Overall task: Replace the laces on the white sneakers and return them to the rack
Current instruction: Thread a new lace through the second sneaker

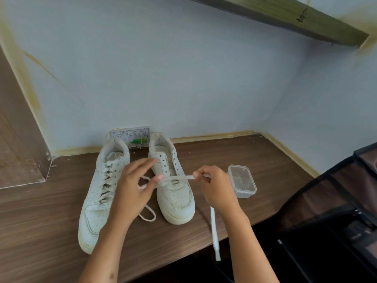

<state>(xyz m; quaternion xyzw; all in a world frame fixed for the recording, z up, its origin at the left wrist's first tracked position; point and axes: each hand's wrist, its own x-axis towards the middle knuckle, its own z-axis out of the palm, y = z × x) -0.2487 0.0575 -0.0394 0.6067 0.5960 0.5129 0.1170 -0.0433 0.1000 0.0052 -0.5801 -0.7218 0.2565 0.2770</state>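
My left hand (134,180) and right hand (212,184) each pinch the lace (179,177), pulled taut thru the bottom eyelets of the right shoe (175,193), frame center, to even the ends. Left shoe (98,190) alongside, already laced.

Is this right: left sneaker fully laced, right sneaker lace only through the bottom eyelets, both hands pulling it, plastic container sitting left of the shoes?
One thing is off: the plastic container sits to the right of the shoes, by the right hand, as the head view shows. The rest holds: left sneaker laced, right sneaker with the lace only through the bottom eyelets, left hand and right hand pulling it.
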